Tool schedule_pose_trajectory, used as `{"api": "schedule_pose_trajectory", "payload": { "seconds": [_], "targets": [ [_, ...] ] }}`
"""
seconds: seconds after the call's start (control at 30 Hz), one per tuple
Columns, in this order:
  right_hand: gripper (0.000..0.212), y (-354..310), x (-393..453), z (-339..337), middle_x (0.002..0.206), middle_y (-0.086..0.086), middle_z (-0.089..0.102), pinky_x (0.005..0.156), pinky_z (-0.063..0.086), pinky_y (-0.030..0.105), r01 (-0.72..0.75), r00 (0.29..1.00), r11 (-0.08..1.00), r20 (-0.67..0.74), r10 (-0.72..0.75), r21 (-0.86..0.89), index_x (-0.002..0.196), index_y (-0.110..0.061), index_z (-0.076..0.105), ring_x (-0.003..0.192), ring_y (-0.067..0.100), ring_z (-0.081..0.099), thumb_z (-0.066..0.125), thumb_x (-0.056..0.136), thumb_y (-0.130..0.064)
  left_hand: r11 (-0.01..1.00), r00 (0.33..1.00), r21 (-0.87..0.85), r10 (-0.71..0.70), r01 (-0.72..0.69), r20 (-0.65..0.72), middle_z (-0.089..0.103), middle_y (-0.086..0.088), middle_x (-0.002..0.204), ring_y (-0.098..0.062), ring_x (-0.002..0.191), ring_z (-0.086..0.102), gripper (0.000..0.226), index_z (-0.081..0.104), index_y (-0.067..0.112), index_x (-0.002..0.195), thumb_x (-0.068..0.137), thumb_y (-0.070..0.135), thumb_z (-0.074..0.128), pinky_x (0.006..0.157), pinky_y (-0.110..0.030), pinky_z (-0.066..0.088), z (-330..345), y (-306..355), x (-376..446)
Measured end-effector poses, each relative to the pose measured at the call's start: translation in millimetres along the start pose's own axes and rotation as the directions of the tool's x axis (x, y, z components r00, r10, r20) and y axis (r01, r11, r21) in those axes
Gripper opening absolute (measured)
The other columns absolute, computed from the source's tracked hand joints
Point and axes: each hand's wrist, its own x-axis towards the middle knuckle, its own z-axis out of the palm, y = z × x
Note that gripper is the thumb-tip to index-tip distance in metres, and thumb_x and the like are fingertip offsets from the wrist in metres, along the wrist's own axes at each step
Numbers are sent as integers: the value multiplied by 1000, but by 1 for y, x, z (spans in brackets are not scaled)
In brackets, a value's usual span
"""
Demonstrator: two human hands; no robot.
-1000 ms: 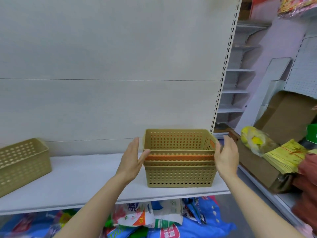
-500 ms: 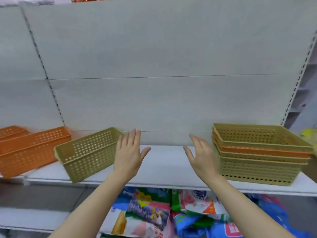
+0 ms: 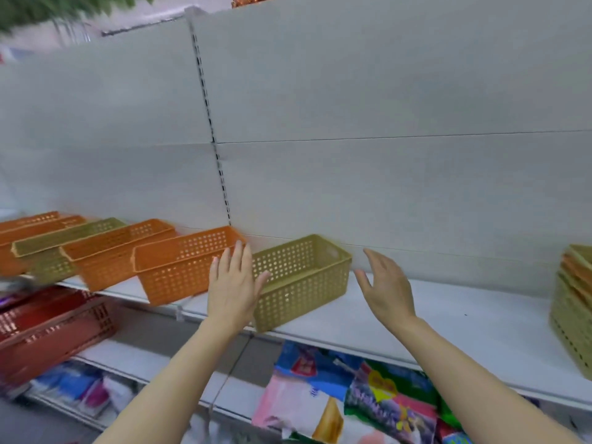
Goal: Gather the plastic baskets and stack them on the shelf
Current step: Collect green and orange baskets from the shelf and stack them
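A stack of baskets already stands at the shelf's right end. Both hands, left hand and right hand, are released, flanking the olive basket; the left perhaps touches it. Orange baskets remain ungathered further left.

No text can be read for certain. The printed packets under the shelf, at about five o'clock, carry characters and a red label patch, but all are too blurred to make out. The baskets show no lettering.
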Motion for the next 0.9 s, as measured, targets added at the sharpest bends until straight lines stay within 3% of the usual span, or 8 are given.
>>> {"api": "schedule_pose_trajectory", "payload": {
  "seconds": [0.23, 0.4, 0.53, 0.63, 0.73, 0.8, 0.9],
  "targets": [
    [36, -8, 29, 50, 125, 12, 63, 91, 42, 38, 1, 999, 1000, 34, -1, 4, 130, -8, 55, 115, 32, 55, 54, 98, -24, 972, 972, 15, -233, 233, -8, 40, -20, 157, -40, 143, 39, 69, 44, 2, 151, 103, 52, 41, 115, -54, 32, 22, -95, 9],
    [38, 4, 65, 81, 125, 18, 61, 91, 43, 42, -96, 994, 991, 36, 100, -89, 133, -5, 53, 117, 36, 52, 53, 98, -21, 901, 897, 11, -433, 434, 91, 34, -25, 159, -48, 136, 41, 65, 40, -1, 151, 105, 44, 43, 110, -55, 37, 35, -176, 38],
    [47, 15, 87, 96, 137, 17, 54, 95, 40, 45, -219, 974, 968, 35, 225, -124, 140, -6, 46, 125, 37, 47, 52, 98, -26, 778, 779, -97, -597, 620, 192, 27, -19, 163, -48, 140, 35, 68, 28, 5, 157, 105, 48, 36, 112, -54, 33, 47, -228, 75],
    [56, 21, 98, 104, 146, 13, 47, 101, 38, 44, -302, 947, 952, 94, 306, -56, 148, -10, 36, 132, 34, 44, 51, 99, -33, 700, 714, -173, -633, 693, 300, 44, -30, 148, -50, 130, 47, 61, 29, 1, 152, 106, 38, 41, 106, -54, 40, 67, -264, 96],
    [54, 26, 106, 109, 137, 13, 56, 100, 43, 43, -422, 899, 902, 174, 403, 90, 149, -19, 38, 124, 32, 53, 52, 98, -32, 621, 645, -200, -668, 758, 372, 56, -37, 130, -53, 114, 57, 42, 40, 0, 141, 104, 20, 45, 81, -50, 47, 87, -283, 103],
    [44, 24, 109, 108, 129, 9, 60, 91, 53, 46, -503, 858, 840, 232, 458, 202, 142, -22, 48, 114, 29, 57, 49, 99, -26, 626, 657, -217, -659, 749, 367, 58, -37, 127, -54, 110, 59, 41, 44, 2, 141, 102, 15, 46, 79, -46, 48, 95, -290, 106],
    [35, 18, 106, 105, 115, 5, 65, 70, 61, 48, -558, 830, 767, 235, 506, 316, 128, -22, 63, 98, 27, 62, 47, 98, -19, 678, 711, -232, -617, 698, 337, 60, -36, 126, -56, 112, 57, 43, 46, 6, 142, 100, 14, 47, 90, -49, 44, 100, -293, 106]
  ]
}}
